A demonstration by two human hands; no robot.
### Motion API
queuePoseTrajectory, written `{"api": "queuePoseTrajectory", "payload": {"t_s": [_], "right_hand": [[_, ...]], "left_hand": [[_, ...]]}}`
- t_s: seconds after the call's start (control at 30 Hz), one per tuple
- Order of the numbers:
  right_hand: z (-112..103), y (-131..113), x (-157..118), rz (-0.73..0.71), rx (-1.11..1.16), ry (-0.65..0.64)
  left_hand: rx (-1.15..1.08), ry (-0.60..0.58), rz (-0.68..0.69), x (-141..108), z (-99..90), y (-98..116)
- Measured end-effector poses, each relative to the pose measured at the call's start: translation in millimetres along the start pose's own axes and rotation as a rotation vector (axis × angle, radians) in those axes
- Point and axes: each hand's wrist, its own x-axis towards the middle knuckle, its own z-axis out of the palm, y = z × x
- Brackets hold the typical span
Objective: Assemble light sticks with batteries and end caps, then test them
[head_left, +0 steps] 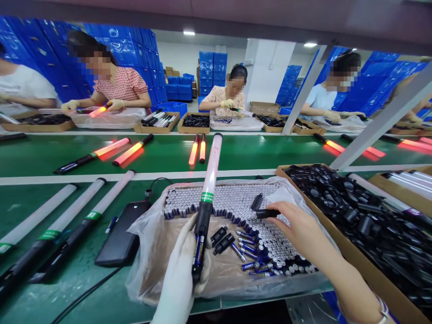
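My left hand [180, 270], in a white glove, is wrapped round the black handle of a light baton [209, 180] with a pale tube and green band. The baton points up and away, and batteries show in its open handle. My bare right hand [292, 220] pinches a small black plastic part [267, 213] over the battery tray. Another black part [257, 201] lies just beside it. The plastic-lined tray [148, 274] holds rows of upright batteries [219, 202], several loose batteries [248, 247] lying flat and a few black parts [223, 240].
Three batons [77, 207] and a black power bank [121, 234] with a cable lie at the left. A box of black parts [364, 225] stands at the right. Lit red batons [133, 153] lie on the green belt [162, 153]; several people work beyond it. A slanted metal post [381, 108] rises at right.
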Motion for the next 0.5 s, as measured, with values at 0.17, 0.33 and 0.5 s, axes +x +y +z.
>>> {"api": "queuePoseTrajectory", "payload": {"t_s": [0.17, 0.33, 0.5], "right_hand": [[-0.5, -54.8, 5.0, 0.016, 0.29, -0.028], [6.5, -103.5, 7.7, -0.004, 0.607, -0.149], [17.4, -123.1, 13.2, 0.148, 0.836, -0.303]], "left_hand": [[0.005, -0.009, -0.097, 4.0, -1.8, -3.6], [0.088, -0.025, -0.093, 2.3, -9.9, -14.5], [0.17, -0.094, -0.074, -5.1, -11.2, -14.7]]}}
